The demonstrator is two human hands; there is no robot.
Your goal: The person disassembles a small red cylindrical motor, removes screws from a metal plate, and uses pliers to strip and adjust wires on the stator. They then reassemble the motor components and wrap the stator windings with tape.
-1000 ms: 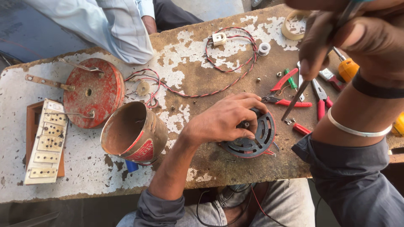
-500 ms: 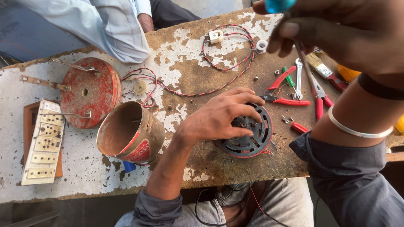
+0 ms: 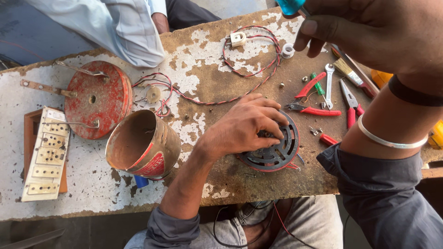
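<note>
My left hand (image 3: 244,127) grips the top of a round black slotted motor part (image 3: 277,157) that lies flat on the worn table (image 3: 217,85), fingers curled over its centre. My right hand (image 3: 369,32) is raised close to the camera at the top right, closed around a tool with a blue handle (image 3: 290,5); the tool's shaft is hidden behind the hand. A silver bangle and a black band sit on that wrist.
Red-handled pliers (image 3: 318,110), a wrench (image 3: 328,85), a green screwdriver (image 3: 317,84) and a brush (image 3: 350,74) lie right of the part. A rusty red cup housing (image 3: 143,145), red round cover (image 3: 97,99), switch board (image 3: 46,154) and twisted wire (image 3: 258,69) lie left. Another person's sleeve (image 3: 115,27) rests at the back.
My right hand has lifted the tool up from above the pliers toward the camera, so its blue handle now shows at the top. My left hand has stayed on the black part.
</note>
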